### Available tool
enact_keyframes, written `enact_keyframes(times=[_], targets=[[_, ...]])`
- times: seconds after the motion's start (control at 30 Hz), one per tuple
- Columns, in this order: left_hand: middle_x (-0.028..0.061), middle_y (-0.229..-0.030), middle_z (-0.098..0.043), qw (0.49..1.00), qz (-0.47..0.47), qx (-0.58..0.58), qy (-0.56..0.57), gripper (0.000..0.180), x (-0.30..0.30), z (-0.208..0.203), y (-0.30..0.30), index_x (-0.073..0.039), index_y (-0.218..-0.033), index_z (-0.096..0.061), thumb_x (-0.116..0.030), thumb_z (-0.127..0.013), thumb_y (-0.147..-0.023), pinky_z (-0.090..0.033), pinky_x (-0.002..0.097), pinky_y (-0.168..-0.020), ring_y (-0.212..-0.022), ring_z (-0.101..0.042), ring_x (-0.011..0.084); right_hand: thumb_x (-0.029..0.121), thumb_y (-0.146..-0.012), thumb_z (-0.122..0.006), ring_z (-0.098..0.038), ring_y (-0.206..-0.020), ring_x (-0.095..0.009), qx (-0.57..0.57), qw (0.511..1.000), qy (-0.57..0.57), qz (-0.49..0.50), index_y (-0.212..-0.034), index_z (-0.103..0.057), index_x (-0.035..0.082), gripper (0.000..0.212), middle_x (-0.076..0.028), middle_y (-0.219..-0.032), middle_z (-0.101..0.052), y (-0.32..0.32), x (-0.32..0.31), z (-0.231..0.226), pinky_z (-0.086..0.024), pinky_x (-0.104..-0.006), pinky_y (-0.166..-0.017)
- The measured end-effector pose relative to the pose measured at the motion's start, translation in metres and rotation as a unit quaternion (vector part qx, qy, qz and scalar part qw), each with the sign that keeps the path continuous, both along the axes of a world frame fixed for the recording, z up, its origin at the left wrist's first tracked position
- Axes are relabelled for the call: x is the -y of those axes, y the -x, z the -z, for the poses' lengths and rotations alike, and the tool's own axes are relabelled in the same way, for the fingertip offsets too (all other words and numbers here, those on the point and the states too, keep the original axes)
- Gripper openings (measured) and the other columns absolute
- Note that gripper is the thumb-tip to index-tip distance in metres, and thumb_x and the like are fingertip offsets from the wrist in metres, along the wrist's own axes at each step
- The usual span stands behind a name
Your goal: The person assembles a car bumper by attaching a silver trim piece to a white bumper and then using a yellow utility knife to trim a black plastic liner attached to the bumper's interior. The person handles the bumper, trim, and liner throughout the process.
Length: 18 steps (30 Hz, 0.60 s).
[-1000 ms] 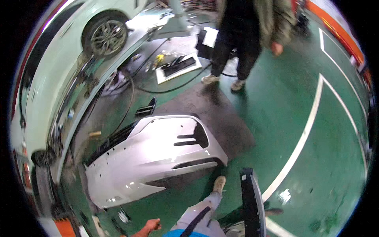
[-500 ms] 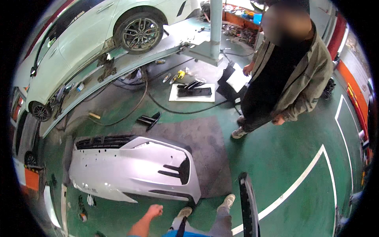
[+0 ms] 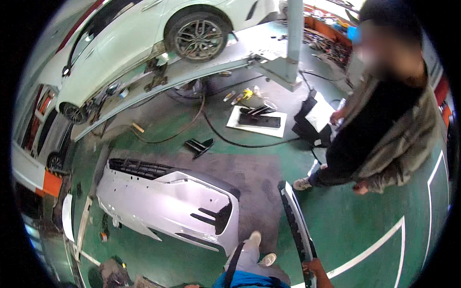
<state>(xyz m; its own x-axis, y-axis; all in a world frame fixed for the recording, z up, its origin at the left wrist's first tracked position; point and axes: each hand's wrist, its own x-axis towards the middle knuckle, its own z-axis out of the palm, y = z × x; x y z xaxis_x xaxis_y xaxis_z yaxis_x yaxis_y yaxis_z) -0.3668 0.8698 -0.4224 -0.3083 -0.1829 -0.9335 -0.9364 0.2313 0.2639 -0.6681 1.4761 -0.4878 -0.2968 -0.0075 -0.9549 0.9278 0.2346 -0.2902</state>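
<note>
My right hand point(image 3: 314, 268) is closed around the lower end of a long black trim strip point(image 3: 297, 216) with a silver band along it. The strip stands out ahead of me, its far end near the other person's shoes. My left hand is out of sight; only a sliver of skin shows at the lower edge. To the left of the strip, a silver-white car bumper point(image 3: 168, 204) lies on a dark mat point(image 3: 257, 173), with a black grille section along its far edge and black slots at its right end. My feet are beside its near right corner.
A person point(image 3: 379, 115) stands at the right. A white car point(image 3: 115, 43) sits on a lift with a post point(image 3: 294, 43). Black trim pieces lie on a white board point(image 3: 234, 117), another black part point(image 3: 199, 147) on the green floor. A black hose point(image 3: 216, 134) crosses the floor.
My view has shifted left and I have stepped closer to the bumper. The trim strip reaches further ahead, and my right hand now shows on it. My left hand has dropped out of view.
</note>
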Motion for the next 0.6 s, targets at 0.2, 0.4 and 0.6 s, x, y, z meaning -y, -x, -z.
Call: enact_keyframes(times=[0.2,0.4,0.6], targets=[[0.0133,-0.083,-0.068,0.999,0.021,-0.028,-0.038,0.027,-0.039,0.06,0.027,-0.008,-0.088,-0.068,-0.033,-0.057,-0.09,-0.053,0.0449,-0.063,-0.075,-0.067,0.0276,0.002,-0.075,-0.074,-0.065,-0.057,-0.028,-0.076,0.994,-0.062,-0.041,-0.085,-0.061,-0.002,0.017,-0.014,-0.071,-0.064,0.171,0.075,-0.078,-0.05,-0.0414,-0.046],[0.0068,-0.069,-0.063,0.969,-0.209,-0.133,0.011,0.033,0.01,0.035,0.349,-0.005,-0.077,-0.064,-0.033,-0.056,-0.092,-0.048,0.035,-0.057,-0.067,-0.062,0.0173,-0.002,-0.075,-0.071,-0.064,-0.053,-0.026,-0.132,0.985,-0.083,-0.074,-0.081,-0.059,-0.003,0.013,-0.014,-0.067,-0.063,0.305,0.096,-0.114,-0.048,-0.0401,-0.041],[0.0065,-0.099,-0.068,0.874,-0.377,-0.304,-0.043,0.039,0.111,-0.048,0.513,-0.003,-0.119,-0.06,-0.033,-0.058,-0.095,-0.051,0.0285,-0.073,-0.081,-0.066,0.0154,-0.001,-0.074,-0.07,-0.065,-0.057,-0.029,-0.119,0.982,-0.081,-0.124,-0.089,-0.06,-0.004,0.018,-0.015,-0.071,-0.062,0.43,0.186,-0.12,-0.049,-0.0425,-0.044]])
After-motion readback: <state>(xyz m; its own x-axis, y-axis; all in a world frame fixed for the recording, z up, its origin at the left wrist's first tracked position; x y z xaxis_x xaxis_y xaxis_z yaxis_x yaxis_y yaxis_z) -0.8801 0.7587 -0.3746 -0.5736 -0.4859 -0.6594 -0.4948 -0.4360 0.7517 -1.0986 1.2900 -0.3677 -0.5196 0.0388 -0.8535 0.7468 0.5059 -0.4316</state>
